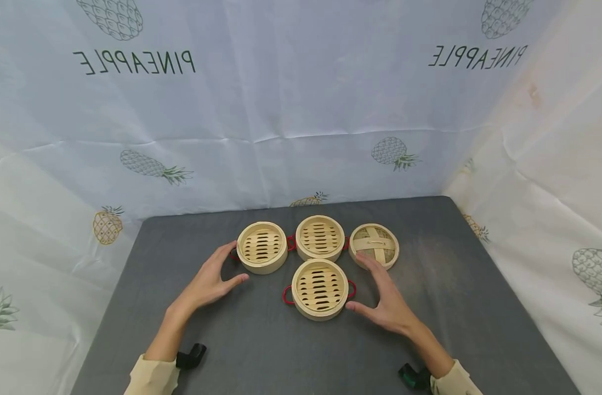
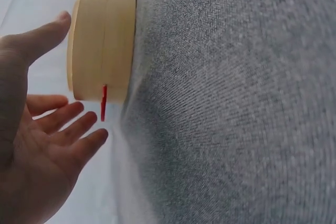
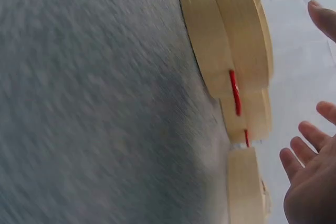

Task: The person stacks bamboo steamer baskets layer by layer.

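Three small bamboo steamer baskets with red loop handles sit on the grey table (image 1: 261, 351): a left one (image 1: 262, 247), a middle back one (image 1: 320, 237) and a front one (image 1: 320, 288). A woven bamboo lid (image 1: 374, 245) lies at the right of the row. My left hand (image 1: 213, 278) hovers open just left of the left basket (image 2: 100, 45), fingers spread, holding nothing. My right hand (image 1: 384, 299) is open between the front basket (image 3: 226, 35) and the lid, thumb near the front basket's red handle, gripping nothing.
White cloth walls printed with pineapples (image 1: 301, 137) close in the table at the back and both sides. Black wrist camera mounts (image 1: 191, 356) show near my sleeves at the table's near edge.
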{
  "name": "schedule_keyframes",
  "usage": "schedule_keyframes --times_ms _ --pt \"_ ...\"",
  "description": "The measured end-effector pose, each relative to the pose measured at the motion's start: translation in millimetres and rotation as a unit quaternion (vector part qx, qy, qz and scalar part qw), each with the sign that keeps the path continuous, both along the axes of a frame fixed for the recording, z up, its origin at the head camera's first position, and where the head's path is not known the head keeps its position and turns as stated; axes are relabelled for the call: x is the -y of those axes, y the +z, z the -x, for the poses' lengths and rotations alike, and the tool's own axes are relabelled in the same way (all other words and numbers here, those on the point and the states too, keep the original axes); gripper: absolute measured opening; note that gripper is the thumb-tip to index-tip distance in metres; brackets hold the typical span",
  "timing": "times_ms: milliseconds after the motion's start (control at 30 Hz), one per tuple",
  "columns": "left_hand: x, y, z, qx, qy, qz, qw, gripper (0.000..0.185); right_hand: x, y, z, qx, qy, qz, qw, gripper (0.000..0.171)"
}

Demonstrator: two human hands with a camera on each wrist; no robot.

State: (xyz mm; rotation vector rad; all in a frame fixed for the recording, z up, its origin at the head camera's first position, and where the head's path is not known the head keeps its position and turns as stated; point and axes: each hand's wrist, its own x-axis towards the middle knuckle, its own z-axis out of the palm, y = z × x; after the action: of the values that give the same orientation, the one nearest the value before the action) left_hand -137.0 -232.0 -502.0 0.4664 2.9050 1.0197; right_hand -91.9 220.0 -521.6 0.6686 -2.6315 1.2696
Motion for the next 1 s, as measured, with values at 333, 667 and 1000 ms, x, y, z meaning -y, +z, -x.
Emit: schedule_keyframes --times_ms 333,667,1000 --pt "-2 -7.4 10.3 -0.001 0.004 -0.009 0.9999 0.095 11 -11.2 -1.5 0.048 0.015 0.008 0.999 0.107" --pt "-2 -12.2 20.9 -0.013 0.004 -0.026 0.9996 0.093 21 -19.8 -0.2 0.106 0.029 0.050 0.993 0.106" --pt "0 -15.0 26.7 -0.025 0.002 -0.024 0.9994 0.091 30 -22.5 2.2 0.133 0.043 0.057 0.988 0.112"
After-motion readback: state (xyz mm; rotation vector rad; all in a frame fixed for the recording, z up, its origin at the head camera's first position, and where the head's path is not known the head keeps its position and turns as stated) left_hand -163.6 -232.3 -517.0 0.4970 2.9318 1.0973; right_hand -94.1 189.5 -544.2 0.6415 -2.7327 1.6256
